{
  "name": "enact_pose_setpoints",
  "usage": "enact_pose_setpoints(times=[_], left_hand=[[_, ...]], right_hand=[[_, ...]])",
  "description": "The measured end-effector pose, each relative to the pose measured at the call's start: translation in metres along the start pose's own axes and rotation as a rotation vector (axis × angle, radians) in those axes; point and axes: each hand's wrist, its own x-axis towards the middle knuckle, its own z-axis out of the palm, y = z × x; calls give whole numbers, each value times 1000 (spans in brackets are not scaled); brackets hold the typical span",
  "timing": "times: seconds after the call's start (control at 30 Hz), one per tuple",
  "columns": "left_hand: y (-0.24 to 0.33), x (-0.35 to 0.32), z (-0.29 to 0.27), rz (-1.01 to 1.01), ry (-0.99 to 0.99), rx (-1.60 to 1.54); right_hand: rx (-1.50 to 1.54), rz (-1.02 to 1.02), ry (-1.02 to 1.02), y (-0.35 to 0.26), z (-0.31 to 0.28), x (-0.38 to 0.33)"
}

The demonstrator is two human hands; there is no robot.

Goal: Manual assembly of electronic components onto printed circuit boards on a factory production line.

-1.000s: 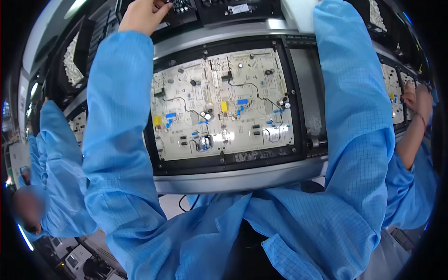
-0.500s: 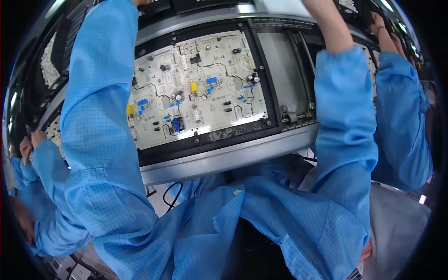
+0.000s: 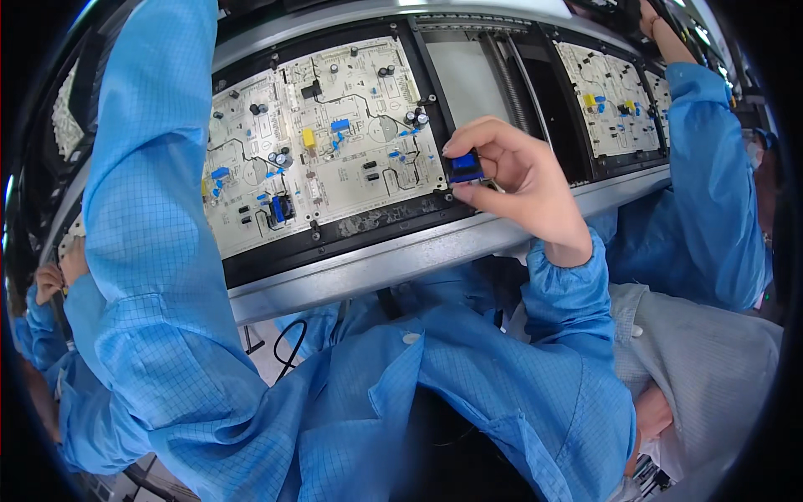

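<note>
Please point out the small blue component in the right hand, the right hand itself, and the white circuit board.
Small blue block-shaped component (image 3: pixel 462 166), head view, its blue face.
Right hand (image 3: pixel 523 180), head view, the palm.
White rectangular circuit board (image 3: pixel 318 159), head view, bare middle area.

An empty grey bay (image 3: pixel 468 75) at upper centre lies open between the circuit board (image 3: pixel 318 151) and a second board (image 3: pixel 606 96) at upper right. The left sleeve (image 3: pixel 150 209) crosses the frame's left side, covering the circuit board's left edge. A co-worker's sleeve (image 3: pixel 711 167) crowds the right.

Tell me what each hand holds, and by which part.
The right hand pinches a small blue boxy component by its sides, between thumb and fingertips. The left hand is out of view.
</note>
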Motion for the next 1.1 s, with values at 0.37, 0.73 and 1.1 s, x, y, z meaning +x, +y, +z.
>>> enact_pose_setpoints(times=[0.37, 0.73, 1.1], left_hand=[[9, -17, -8, -2, 218, -346], [51, -79, -25, 25, 48, -731], [63, -190, -20, 78, -130, -949]], right_hand=[[-209, -74, 71, 8, 2, -3], [-686, -11, 32, 7, 4, -4], [-924, -152, 48, -2, 19, 1]])
